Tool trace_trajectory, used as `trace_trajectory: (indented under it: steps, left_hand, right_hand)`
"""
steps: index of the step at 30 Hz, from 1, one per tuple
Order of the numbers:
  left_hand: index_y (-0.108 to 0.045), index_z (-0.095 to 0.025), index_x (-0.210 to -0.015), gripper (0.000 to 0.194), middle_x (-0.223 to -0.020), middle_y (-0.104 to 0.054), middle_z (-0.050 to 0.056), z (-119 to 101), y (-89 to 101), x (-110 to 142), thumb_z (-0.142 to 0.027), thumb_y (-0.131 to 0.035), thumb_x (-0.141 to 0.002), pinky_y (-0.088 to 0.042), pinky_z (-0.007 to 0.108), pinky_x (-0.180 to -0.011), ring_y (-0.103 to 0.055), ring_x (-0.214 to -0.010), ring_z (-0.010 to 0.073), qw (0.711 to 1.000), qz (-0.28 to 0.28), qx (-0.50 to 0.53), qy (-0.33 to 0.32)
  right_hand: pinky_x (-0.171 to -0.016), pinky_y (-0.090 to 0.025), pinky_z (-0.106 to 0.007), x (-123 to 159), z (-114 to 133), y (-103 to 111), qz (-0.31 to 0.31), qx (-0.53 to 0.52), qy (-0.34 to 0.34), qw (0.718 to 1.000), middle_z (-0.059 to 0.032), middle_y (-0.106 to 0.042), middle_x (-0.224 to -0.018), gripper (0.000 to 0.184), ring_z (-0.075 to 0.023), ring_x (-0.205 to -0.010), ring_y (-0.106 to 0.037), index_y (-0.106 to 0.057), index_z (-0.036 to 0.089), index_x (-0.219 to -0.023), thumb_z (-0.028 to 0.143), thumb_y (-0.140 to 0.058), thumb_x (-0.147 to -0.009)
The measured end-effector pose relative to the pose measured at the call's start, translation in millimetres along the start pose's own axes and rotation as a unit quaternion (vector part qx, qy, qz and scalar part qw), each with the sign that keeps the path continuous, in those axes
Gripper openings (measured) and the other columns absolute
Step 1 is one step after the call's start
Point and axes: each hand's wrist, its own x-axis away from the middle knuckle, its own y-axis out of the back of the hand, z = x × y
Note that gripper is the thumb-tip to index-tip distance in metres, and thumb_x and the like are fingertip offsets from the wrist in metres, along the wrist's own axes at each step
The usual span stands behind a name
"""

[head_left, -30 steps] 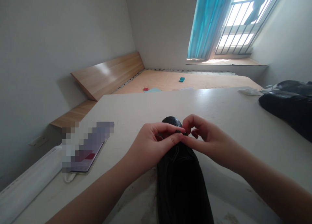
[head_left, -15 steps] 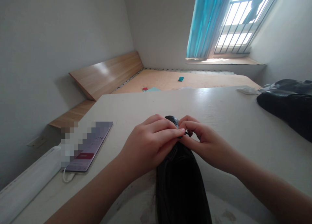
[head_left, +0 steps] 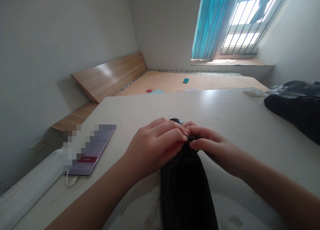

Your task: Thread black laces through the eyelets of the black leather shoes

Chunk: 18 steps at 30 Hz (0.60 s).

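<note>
A black leather shoe (head_left: 190, 190) stands on the white table, its toe pointing away from me and its opening toward me. My left hand (head_left: 160, 143) lies over the front of the shoe from the left, fingertips pinched on the black shoelace (head_left: 190, 139). From the right, my right hand (head_left: 207, 140) pinches the same lace between thumb and fingers. A short dark loop of it shows beneath the right thumb. Both hands meet above the tongue and hide most of the lacing; only a sliver of the toe (head_left: 176, 120) shows beyond them.
On the left lies a phone (head_left: 92, 156) with a white cable, beside a long white box-like object (head_left: 30, 190). Another black shoe (head_left: 297, 106) and a small clear packet (head_left: 255, 92) are at the right. Behind the table (head_left: 140, 109) is a bed (head_left: 212, 81).
The right thumb has shifted slightly, and more of the lace shows between the hands. My left fingers have curled in a little. The shoe stays in place.
</note>
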Motion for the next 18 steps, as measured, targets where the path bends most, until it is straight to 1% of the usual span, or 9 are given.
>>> trace_trajectory:
  steps: [2, 4, 6, 8, 10, 13, 15, 18]
  left_hand:
    - [-0.062, -0.019, -0.088, 0.007, -0.098, -0.072, 0.005, -0.4, 0.0, 0.5, -0.013, -0.060, -0.088, -0.049, 0.027, -0.084, -0.063, -0.093, 0.0143, 1.000, 0.002, 0.004, 0.001]
    - [-0.061, -0.019, -0.086, 0.007, -0.098, -0.071, 0.004, -1.2, 0.6, 0.1, -0.012, -0.060, -0.088, -0.049, 0.026, -0.082, -0.062, -0.092, 0.0137, 1.000, -0.001, -0.004, -0.007]
    - [-0.061, -0.020, -0.084, 0.008, -0.096, -0.069, 0.003, -2.4, 1.6, -1.2, -0.012, -0.062, -0.086, -0.048, 0.025, -0.078, -0.059, -0.089, 0.0136, 1.000, -0.010, -0.019, -0.016]
    - [-0.062, -0.019, -0.081, 0.008, -0.090, -0.068, 0.003, -3.7, 2.7, -2.7, -0.012, -0.062, -0.085, -0.047, 0.026, -0.074, -0.057, -0.084, 0.0140, 0.999, -0.015, -0.032, -0.016]
    - [-0.061, -0.018, -0.076, 0.010, -0.083, -0.066, 0.002, -4.8, 4.1, -3.9, -0.010, -0.063, -0.081, -0.046, 0.026, -0.070, -0.055, -0.080, 0.0140, 1.000, -0.010, -0.019, 0.005]
    - [-0.056, -0.017, -0.068, 0.015, -0.075, -0.062, 0.000, -5.1, 6.7, -5.4, -0.006, -0.065, -0.073, -0.043, 0.025, -0.067, -0.052, -0.075, 0.0124, 0.997, 0.021, 0.044, 0.056]
    - [-0.054, -0.017, -0.066, 0.016, -0.071, -0.058, -0.002, -4.3, 8.2, -6.4, -0.005, -0.065, -0.071, -0.042, 0.024, -0.067, -0.051, -0.072, 0.0110, 0.992, 0.042, 0.080, 0.091]
    - [-0.055, -0.016, -0.067, 0.012, -0.068, -0.055, -0.003, -2.7, 8.4, -7.0, -0.008, -0.063, -0.073, -0.041, 0.023, -0.065, -0.050, -0.069, 0.0100, 0.984, 0.048, 0.096, 0.142]
  right_hand:
    - [-0.096, -0.042, -0.036, -0.4, -0.8, 1.2, -0.014, -0.046, -0.013, 0.999, -0.0027, -0.057, -0.101, 0.011, -0.0205, -0.103, -0.053, -0.065, 0.024, -0.084, 0.033, -0.059, -0.081]
    - [-0.098, -0.040, -0.036, -0.7, -0.5, 1.1, -0.015, -0.053, -0.022, 0.998, -0.0030, -0.056, -0.100, 0.020, -0.0193, -0.101, -0.052, -0.065, 0.022, -0.080, 0.040, -0.059, -0.086]
    - [-0.094, -0.041, -0.034, -0.9, 0.3, 0.0, -0.006, -0.043, -0.026, 0.999, -0.0029, -0.055, -0.097, 0.026, -0.0177, -0.096, -0.052, -0.064, 0.021, -0.075, 0.044, -0.061, -0.087]
    - [-0.090, -0.040, -0.032, -0.7, 0.5, -1.6, -0.001, -0.047, -0.025, 0.999, -0.0026, -0.054, -0.095, 0.026, -0.0168, -0.094, -0.050, -0.065, 0.019, -0.074, 0.043, -0.064, -0.086]
    - [-0.091, -0.039, -0.032, -0.8, -0.5, -3.2, -0.030, -0.070, -0.029, 0.997, -0.0022, -0.055, -0.094, 0.024, -0.0173, -0.095, -0.050, -0.067, 0.019, -0.077, 0.042, -0.067, -0.084]
    - [-0.097, -0.035, -0.036, -2.1, -2.4, -4.2, -0.081, -0.133, -0.054, 0.986, -0.0029, -0.059, -0.096, 0.021, -0.0200, -0.100, -0.050, -0.069, 0.021, -0.079, 0.042, -0.071, -0.079]
    - [-0.097, -0.036, -0.037, -3.3, -1.9, -3.4, -0.082, -0.172, -0.075, 0.979, -0.0042, -0.062, -0.096, 0.021, -0.0215, -0.100, -0.050, -0.071, 0.020, -0.079, 0.041, -0.074, -0.076]
    - [-0.096, -0.036, -0.039, -3.7, 1.5, -0.3, -0.047, -0.191, -0.083, 0.977, -0.0049, -0.062, -0.096, 0.018, -0.0220, -0.100, -0.050, -0.072, 0.020, -0.081, 0.037, -0.071, -0.078]
